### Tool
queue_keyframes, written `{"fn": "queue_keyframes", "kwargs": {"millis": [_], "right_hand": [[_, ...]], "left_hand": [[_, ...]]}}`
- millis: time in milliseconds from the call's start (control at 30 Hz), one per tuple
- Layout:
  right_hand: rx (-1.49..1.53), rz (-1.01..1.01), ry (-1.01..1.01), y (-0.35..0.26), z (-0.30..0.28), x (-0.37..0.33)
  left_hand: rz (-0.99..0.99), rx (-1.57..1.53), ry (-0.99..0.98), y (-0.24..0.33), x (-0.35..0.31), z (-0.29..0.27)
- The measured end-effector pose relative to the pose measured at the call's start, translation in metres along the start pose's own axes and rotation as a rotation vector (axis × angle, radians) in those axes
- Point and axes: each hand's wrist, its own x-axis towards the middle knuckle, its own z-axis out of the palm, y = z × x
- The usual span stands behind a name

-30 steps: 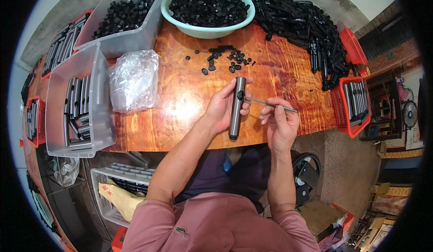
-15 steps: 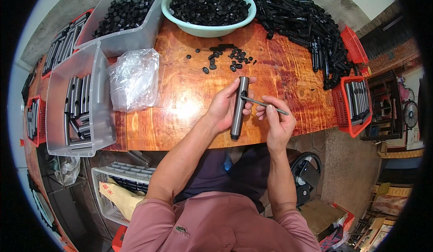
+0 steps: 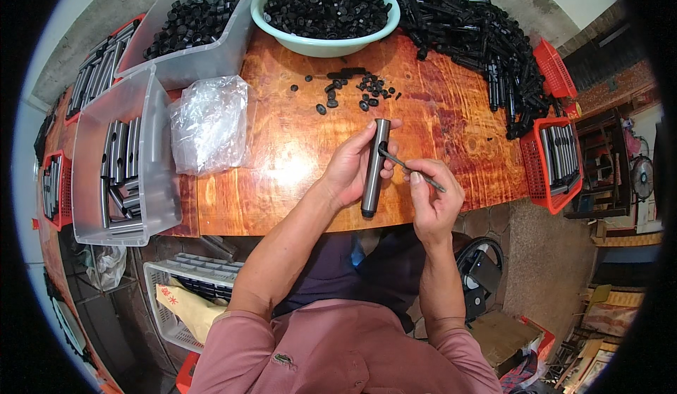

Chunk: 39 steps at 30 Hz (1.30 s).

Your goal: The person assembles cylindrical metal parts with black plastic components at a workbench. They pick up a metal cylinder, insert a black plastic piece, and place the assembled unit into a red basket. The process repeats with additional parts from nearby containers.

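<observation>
My left hand (image 3: 347, 170) is wrapped round a dark grey metal tube (image 3: 374, 179), held nearly upright over the table's near edge. The tube has an opening in its side near the upper end and a black cap at its lower end. In my right hand (image 3: 434, 196), thumb and fingers pinch a thin dark rod (image 3: 417, 170). Its far tip meets the tube at the side opening; how deep it reaches is hidden. Beyond my hands, small black plastic pieces (image 3: 367, 91) lie scattered on the wooden table (image 3: 296, 161).
A pale green bowl (image 3: 324, 45) of small black parts stands at the back. Clear bins (image 3: 162, 182) of tubes and caps are on the left, beside a crumpled plastic bag (image 3: 209, 126). Black parts are heaped (image 3: 472, 41) back right; a red basket (image 3: 536, 175) holds tubes.
The rod has tilted more steeply, its outer end lower, and my right hand has shifted slightly downward. My left hand and the tube have barely moved.
</observation>
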Motion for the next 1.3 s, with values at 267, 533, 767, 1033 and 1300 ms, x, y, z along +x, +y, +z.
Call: {"fn": "queue_keyframes", "kwargs": {"millis": [267,533,767,1033,1300], "right_hand": [[0.034,0.103,-0.027,-0.002,-0.002,0.011],[0.011,0.117,-0.111,-0.005,-0.005,0.02],[-0.043,0.064,-0.07,-0.007,-0.003,0.015],[-0.165,-0.034,-0.094,-0.024,0.001,0.022],[-0.354,-0.284,-0.099,-0.017,0.017,0.016]], "left_hand": [[0.037,0.07,0.019,0.001,-0.002,0.002],[0.038,0.079,0.019,0.001,-0.002,0.003],[0.051,0.085,0.033,0.001,-0.002,0.005],[0.129,0.188,0.079,-0.001,0.001,0.006],[0.201,0.224,0.088,-0.005,0.005,-0.003]]}}
